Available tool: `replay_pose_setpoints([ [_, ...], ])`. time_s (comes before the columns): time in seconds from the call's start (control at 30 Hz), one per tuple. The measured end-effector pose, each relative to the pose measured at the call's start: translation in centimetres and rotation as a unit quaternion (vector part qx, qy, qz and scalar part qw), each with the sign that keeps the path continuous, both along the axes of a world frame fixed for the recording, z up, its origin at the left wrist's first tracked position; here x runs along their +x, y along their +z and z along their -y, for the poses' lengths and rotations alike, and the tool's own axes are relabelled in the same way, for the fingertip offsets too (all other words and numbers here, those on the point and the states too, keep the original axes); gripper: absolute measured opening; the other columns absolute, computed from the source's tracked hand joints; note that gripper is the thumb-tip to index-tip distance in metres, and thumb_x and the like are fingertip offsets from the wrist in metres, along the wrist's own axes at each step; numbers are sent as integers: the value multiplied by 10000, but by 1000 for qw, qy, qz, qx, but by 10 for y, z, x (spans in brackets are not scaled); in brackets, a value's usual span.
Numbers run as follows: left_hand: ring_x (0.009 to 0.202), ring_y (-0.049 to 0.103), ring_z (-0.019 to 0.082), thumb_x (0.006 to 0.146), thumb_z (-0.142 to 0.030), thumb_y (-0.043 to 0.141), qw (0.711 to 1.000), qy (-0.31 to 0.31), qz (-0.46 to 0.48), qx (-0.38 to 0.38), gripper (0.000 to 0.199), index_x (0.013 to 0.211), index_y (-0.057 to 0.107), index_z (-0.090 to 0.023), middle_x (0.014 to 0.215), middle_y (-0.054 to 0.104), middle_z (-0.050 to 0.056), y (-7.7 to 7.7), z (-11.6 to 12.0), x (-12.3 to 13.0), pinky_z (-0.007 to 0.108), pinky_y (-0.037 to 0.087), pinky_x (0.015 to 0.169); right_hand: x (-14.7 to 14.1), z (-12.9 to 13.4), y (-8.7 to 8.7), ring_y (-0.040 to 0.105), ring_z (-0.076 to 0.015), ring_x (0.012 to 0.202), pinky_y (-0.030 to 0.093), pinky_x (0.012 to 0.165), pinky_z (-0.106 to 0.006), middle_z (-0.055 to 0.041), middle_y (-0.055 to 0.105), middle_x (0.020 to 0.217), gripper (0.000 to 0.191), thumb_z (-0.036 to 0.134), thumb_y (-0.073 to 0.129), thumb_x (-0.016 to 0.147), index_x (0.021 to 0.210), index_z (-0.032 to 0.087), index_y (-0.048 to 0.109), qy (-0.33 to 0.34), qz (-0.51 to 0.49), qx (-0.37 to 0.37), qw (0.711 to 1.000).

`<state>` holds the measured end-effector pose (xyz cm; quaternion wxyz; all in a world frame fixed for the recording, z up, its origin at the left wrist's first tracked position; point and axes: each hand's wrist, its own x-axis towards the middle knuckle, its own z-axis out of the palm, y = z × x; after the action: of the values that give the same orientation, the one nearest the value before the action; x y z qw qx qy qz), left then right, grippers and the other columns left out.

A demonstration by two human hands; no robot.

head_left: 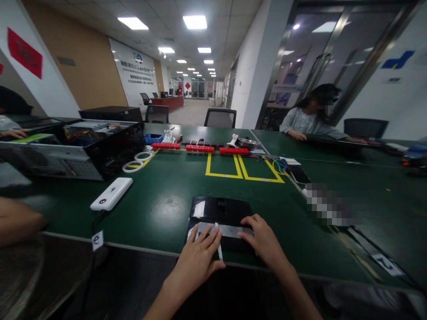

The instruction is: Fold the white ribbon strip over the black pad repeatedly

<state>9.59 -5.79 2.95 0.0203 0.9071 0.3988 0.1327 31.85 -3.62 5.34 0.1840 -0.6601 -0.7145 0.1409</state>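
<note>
A flat black panel (233,208) lies near the table's front edge, with a silver strip (230,230) running across it. My left hand (200,255) rests palm down on the panel's left part, fingers stretched over the strip's left end. Between that hand and the strip, a narrow white strip (220,254) runs toward the table edge beside my fingers. At the right end, my right hand (262,238) bends its fingers and thumb around the silver strip, the thumb tip touching it. A glossy white patch (199,209) shows at the panel's upper left.
A white power bank (111,194) lies left, its cable hanging over the edge. Behind it stand an opened computer case (113,151) and white tape rolls (132,166). Red blocks (200,148) line the back. A person (313,115) sits across; another person's arm (20,220) is at left.
</note>
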Motion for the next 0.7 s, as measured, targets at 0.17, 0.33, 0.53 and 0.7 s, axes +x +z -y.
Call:
replay_pose_setpoints([
  [0.17, 1300, 398, 299, 837, -455, 584, 999, 5, 37, -8, 617, 1370, 394, -208, 1397, 468, 99, 1, 2, 3, 583, 287, 1055, -7, -3, 16, 548, -229, 988, 421, 865, -359, -85, 574, 1016, 193, 215, 493, 826, 974, 201, 615, 12, 10, 34, 999],
  [0.33, 1261, 459, 250, 889, -374, 537, 994, 13, 104, -14, 612, 1429, 279, -246, 1391, 478, 102, 8, -3, -6, 517, 335, 1046, -37, -9, 34, 553, -214, 974, 424, 871, -366, -96, 582, 1033, 310, 190, 330, 903, 1023, 195, 615, 54, 16, 79, 995],
  [0.53, 1101, 588, 215, 919, -295, 471, 968, 151, 194, 42, 308, 1201, 575, -231, 1204, 638, 72, 3, -32, -54, 406, 422, 991, -88, -10, 26, 418, -270, 1236, 344, 1001, -476, -124, 484, 1328, 398, 326, 347, 944, 1303, 207, 473, 195, 90, 79, 973],
  [0.7, 1046, 618, 222, 919, -294, 441, 952, 211, 210, 66, 283, 1111, 630, -204, 1115, 679, 75, -23, -50, -83, 401, 442, 963, -103, -13, -2, 168, -329, 1379, 110, 1040, -663, -59, 272, 1505, 517, 501, 317, 930, 1416, 325, 310, 282, 124, 52, 950],
])
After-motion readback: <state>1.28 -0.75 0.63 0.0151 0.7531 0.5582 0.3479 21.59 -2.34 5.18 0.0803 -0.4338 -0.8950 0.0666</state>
